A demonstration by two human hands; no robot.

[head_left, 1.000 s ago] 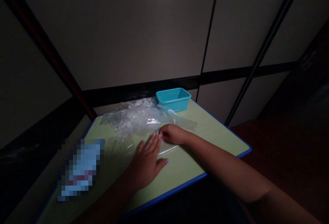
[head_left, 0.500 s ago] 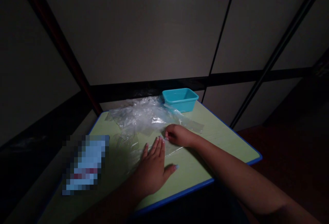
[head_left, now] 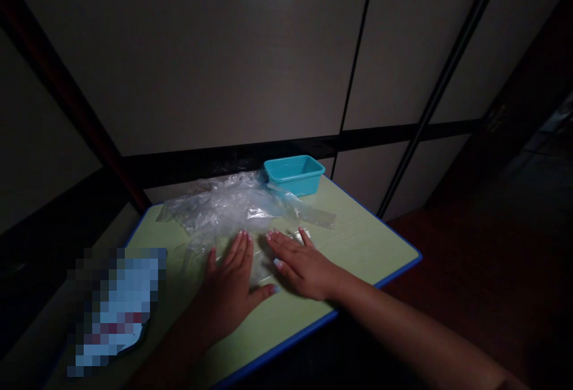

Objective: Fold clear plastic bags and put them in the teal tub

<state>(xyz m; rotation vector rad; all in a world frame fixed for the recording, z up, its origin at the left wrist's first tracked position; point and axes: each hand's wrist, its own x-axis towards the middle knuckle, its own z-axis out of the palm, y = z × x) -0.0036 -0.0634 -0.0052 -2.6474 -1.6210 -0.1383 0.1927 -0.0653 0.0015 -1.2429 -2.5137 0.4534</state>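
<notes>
My left hand (head_left: pixel 230 291) lies palm down with its fingers stretched out over a clear plastic bag (head_left: pixel 263 266) spread on the table. My right hand (head_left: pixel 307 264) rests flat on the same bag, just to the right, fingers extended and thumb apart. Between the two hands a strip of the thin transparent sheet shows, partly shiny. Beyond the fingertips lies a crumpled heap of clear plastic bags (head_left: pixel 228 202), with one flat end trailing to the right. Neither hand grips anything that I can see.
A turquoise plastic basket (head_left: pixel 298 186) stands at the table's back corner, touching the heap. At the left edge lies a pixelated, lit flat object (head_left: pixel 120 300). The pale green table (head_left: pixel 367 235) has a blue rim and stands against cabinet panels (head_left: pixel 233 55).
My right hand has gone from curled fingers to lying flat on the bag, nearer me. My left hand stays spread on the bag. The view has swung slightly right.
</notes>
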